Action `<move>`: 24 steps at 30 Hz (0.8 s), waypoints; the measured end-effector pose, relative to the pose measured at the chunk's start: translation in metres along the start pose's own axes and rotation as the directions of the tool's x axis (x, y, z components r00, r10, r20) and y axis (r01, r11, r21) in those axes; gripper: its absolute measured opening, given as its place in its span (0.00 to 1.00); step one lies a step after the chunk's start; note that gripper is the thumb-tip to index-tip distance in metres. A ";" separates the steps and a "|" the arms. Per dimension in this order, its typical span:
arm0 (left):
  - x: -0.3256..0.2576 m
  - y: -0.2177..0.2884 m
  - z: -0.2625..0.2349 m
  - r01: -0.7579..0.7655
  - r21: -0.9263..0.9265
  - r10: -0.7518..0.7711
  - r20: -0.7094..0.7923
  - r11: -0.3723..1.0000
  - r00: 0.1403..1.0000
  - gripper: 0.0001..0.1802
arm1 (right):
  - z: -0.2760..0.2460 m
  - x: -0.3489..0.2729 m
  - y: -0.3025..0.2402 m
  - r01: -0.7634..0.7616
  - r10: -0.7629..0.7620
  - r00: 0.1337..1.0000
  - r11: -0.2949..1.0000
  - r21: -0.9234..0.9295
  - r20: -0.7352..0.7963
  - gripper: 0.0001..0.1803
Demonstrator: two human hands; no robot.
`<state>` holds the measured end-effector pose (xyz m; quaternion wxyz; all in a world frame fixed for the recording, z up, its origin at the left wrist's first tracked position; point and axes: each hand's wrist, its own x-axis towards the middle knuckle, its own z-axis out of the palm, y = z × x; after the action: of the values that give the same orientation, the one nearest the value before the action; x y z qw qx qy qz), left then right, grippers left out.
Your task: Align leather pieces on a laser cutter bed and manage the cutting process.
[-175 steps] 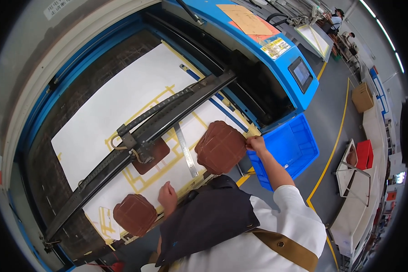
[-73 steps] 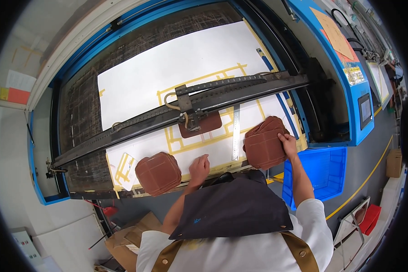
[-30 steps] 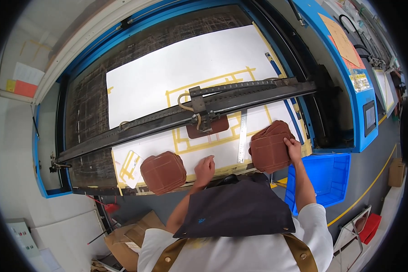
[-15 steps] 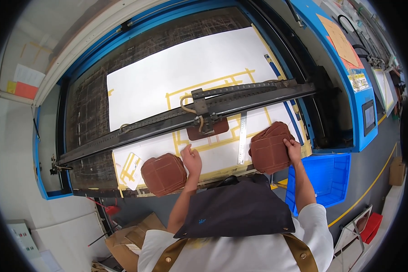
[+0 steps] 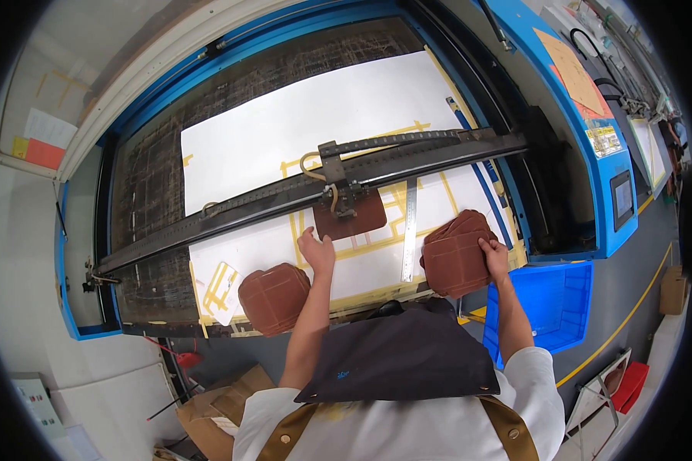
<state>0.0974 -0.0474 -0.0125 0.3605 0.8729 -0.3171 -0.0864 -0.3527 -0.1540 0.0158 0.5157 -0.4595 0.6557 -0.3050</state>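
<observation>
My left hand (image 5: 316, 250) reaches over the white board, thumb and forefinger apart and holding nothing. Its fingertips are close to the lower left corner of a single brown rounded panel (image 5: 361, 217), which lies partly under the machine's carriage (image 5: 337, 184). My right hand (image 5: 494, 260) grips the right edge of a stack of brown stitched panels (image 5: 455, 257), thumb on top; the fingers underneath are hidden. Left of my left forearm sits another stack of similar brown panels (image 5: 274, 298).
A black gantry beam (image 5: 238, 201) crosses the white board (image 5: 284, 115), which carries yellow tape outlines. A steel ruler (image 5: 410, 238) lies between the single panel and the right stack. Below right stands a blue bin (image 5: 550, 300). The blue machine housing (image 5: 611, 192) rises at right.
My left hand has moved forward, and its fingers have opened near the single panel. The gantry has shifted slightly away from me, uncovering more of that panel. My right hand stays on its stack.
</observation>
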 end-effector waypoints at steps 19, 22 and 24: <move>0.019 0.049 -0.012 0.555 -0.445 -0.410 0.384 0.702 0.827 0.26 | -0.010 0.013 0.034 0.134 -0.136 0.991 0.987 -0.090 -0.013 0.19; 0.001 0.064 -0.072 0.516 -0.685 -0.275 0.438 0.515 0.856 0.21 | -0.009 0.014 0.038 0.105 -0.105 0.994 0.994 -0.014 0.009 0.18; -0.015 0.082 -0.137 0.493 -0.762 -0.246 0.427 0.420 0.870 0.22 | -0.003 0.010 0.030 0.074 -0.073 0.997 0.997 0.026 -0.021 0.19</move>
<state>0.0974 -0.0036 0.1419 0.6697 0.6099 -0.0739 -0.4172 -0.3646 -0.1515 -0.0131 0.5037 -0.4734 0.6392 -0.3372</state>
